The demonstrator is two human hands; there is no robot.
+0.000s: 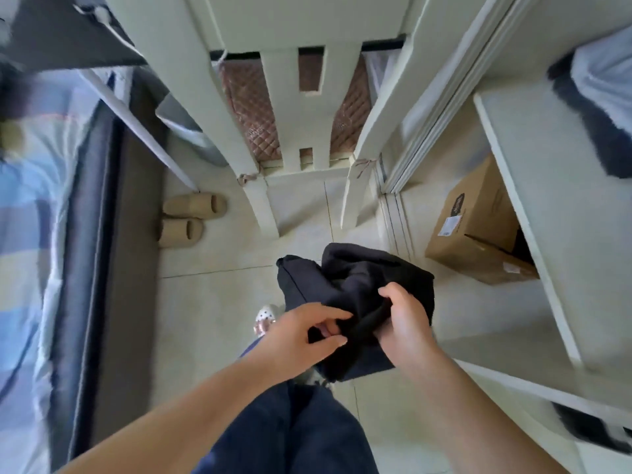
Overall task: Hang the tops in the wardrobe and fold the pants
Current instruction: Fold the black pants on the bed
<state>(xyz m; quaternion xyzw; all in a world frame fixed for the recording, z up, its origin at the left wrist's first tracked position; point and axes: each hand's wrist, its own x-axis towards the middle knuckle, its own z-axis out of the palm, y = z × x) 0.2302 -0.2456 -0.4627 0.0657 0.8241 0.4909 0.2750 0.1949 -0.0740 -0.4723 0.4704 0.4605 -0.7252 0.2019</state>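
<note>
A folded black garment hangs in the air in front of me, above the tiled floor. My left hand pinches its near edge between thumb and fingers. My right hand grips the same bundle from the right, fingers curled over the cloth. The open wardrobe stands to my right, with a white shelf at about hand height. Whether the garment is a top or pants I cannot tell.
A white bunk-bed ladder rises straight ahead. A bed with blue striped bedding runs along the left. Beige slippers lie on the floor. A cardboard box sits under the wardrobe shelf; dark clothes lie on the shelf.
</note>
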